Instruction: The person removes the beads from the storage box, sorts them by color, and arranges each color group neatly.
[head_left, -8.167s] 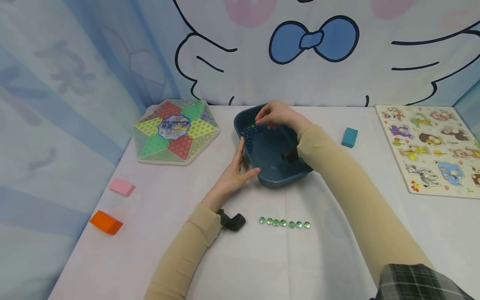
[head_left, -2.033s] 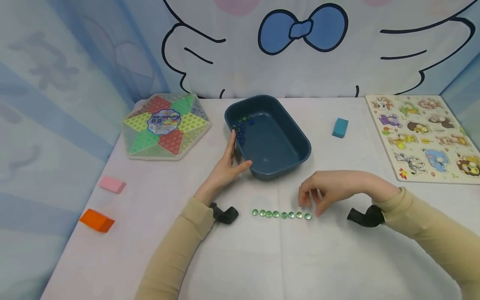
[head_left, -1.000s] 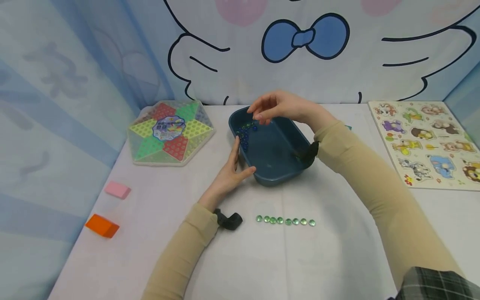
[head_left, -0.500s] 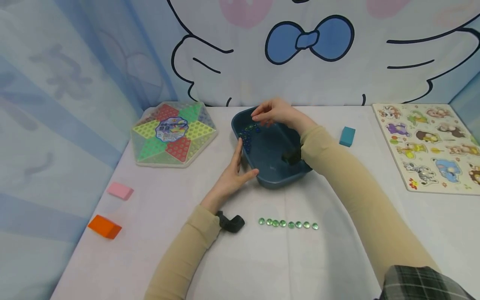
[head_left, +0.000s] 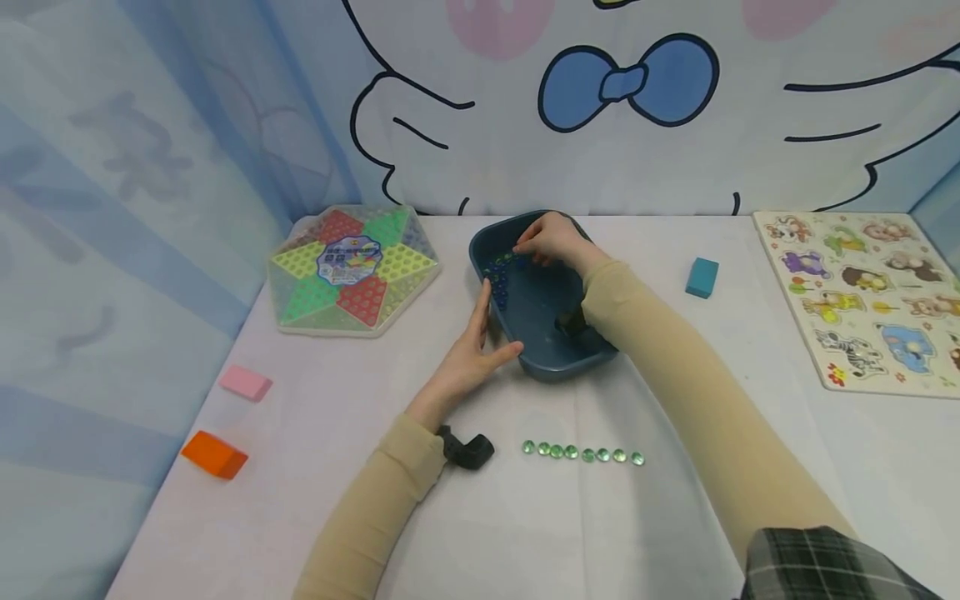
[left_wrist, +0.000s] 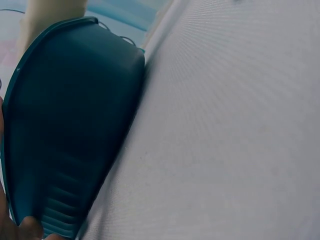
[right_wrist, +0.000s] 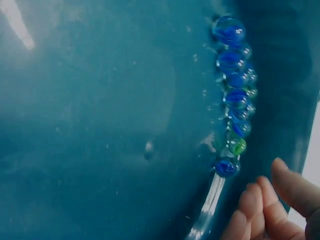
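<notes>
Against the head view of two seconds ago, the right hand (head_left: 551,239) has left the 5 o'clock end of the row of green pieces (head_left: 588,456) and is now inside the blue basin (head_left: 557,367), lower than half a second ago; the left hand (head_left: 467,360) has kept to its place. The marbles (head_left: 497,287), mostly blue with some green, lie in the basin along its 10 o'clock side, and the basin's long axis runs from 11 to 5 o'clock. From the right fingertips, the bunch sits just beside, toward 7 to 8 o'clock. In the right wrist view, they form a curved line, its long axis near 12 to 6, and the closest, a blue marble (right_wrist: 226,167), is at about 10 o'clock from the fingers. The right hand is the one on their side of the wall; the left forefinger is close too, but outside it. The right grip shows bent, gathered fingers; I cannot tell whether anything is pinched in them. The left grip is loose, straight fingers and spread thumb resting against the basin from 8 o'clock. The eight green pieces lie on the white table (head_left: 480,533), between 5 and 6 o'clock from the basin.
</notes>
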